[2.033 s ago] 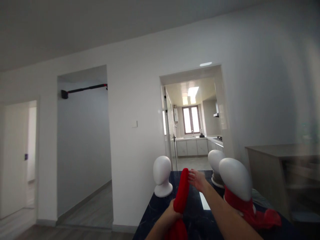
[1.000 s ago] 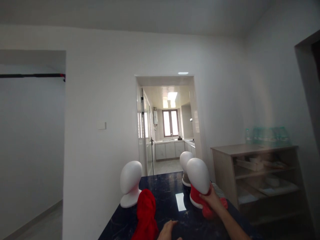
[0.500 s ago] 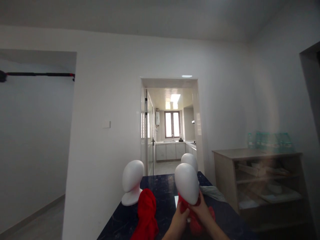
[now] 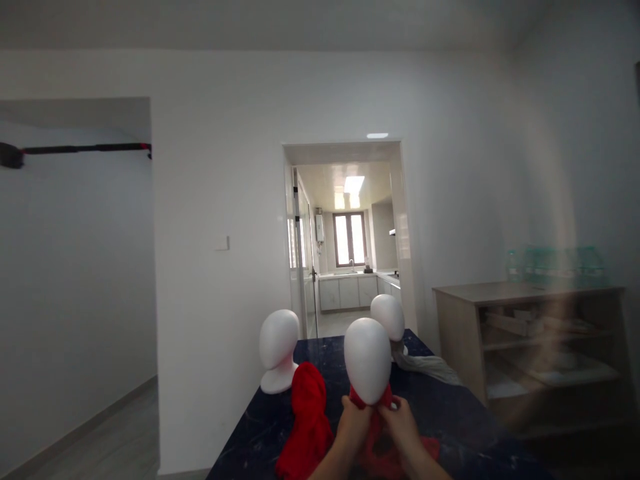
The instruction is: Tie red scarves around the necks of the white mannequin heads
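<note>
A white mannequin head (image 4: pixel 367 360) stands in front of me on the dark blue table (image 4: pixel 460 427), with a red scarf (image 4: pixel 383 450) wrapped round its neck. My left hand (image 4: pixel 353 427) and my right hand (image 4: pixel 400 427) both pinch the scarf just under the head's chin, fingers closed on the cloth. A second red cloth (image 4: pixel 307 420) stands bunched up on the table to the left of my hands.
Two more white mannequin heads stand further back: one at the left (image 4: pixel 277 350) and one behind (image 4: pixel 389 319), with a grey cloth (image 4: pixel 430 367) lying by it. A wooden shelf unit (image 4: pixel 530 347) stands to the right. A doorway (image 4: pixel 350 233) opens onto a kitchen.
I let go of the bunched red cloth. My right hand reached the scarfed head at the right and drew it in front of me; now both hands grip its scarf.
</note>
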{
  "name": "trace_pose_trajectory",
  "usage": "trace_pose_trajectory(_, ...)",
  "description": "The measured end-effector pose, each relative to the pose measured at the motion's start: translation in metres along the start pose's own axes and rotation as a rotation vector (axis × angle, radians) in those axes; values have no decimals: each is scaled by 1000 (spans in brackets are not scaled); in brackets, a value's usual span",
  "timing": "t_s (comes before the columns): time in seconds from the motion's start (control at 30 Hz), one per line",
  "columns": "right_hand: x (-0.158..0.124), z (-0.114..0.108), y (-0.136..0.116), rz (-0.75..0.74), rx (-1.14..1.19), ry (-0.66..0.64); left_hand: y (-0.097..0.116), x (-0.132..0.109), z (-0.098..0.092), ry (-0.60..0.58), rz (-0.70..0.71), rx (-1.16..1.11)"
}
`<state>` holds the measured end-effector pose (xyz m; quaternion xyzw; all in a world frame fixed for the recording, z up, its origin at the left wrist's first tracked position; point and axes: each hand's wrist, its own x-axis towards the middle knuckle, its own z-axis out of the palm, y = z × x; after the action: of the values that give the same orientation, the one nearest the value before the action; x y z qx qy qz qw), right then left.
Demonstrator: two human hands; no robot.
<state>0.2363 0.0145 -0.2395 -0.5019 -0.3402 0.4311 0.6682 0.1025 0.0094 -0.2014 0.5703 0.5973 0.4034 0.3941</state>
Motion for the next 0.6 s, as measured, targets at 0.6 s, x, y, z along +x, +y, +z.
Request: trace_pose_trajectory(0.6, 7, -5, -19, 14, -37, 34, -9, 8, -31, -107, 213, 297)
